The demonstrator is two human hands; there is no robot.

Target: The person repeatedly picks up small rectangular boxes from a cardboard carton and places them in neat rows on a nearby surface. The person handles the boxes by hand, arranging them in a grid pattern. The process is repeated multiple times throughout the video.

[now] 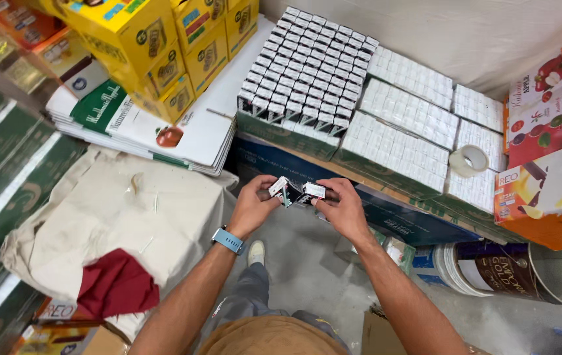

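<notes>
My left hand (252, 205) and my right hand (341, 209) meet in the middle of the view, both gripping a short stack of small black-and-white packets (296, 191). The left wrist wears a blue watch (229, 240). Just beyond the hands stands an open green tray of the same small packets (307, 72), packed upright in tight rows. To its right lie several wrapped white trays of packets (407, 121).
Yellow cartons (162, 46) are stacked at the upper left over flat printed cardboard sheets (162, 131). A tape roll (468, 160) rests on the white trays. A beige cloth sack (110, 217) with a red rag (116, 286) lies left. A bucket (524, 269) stands at right.
</notes>
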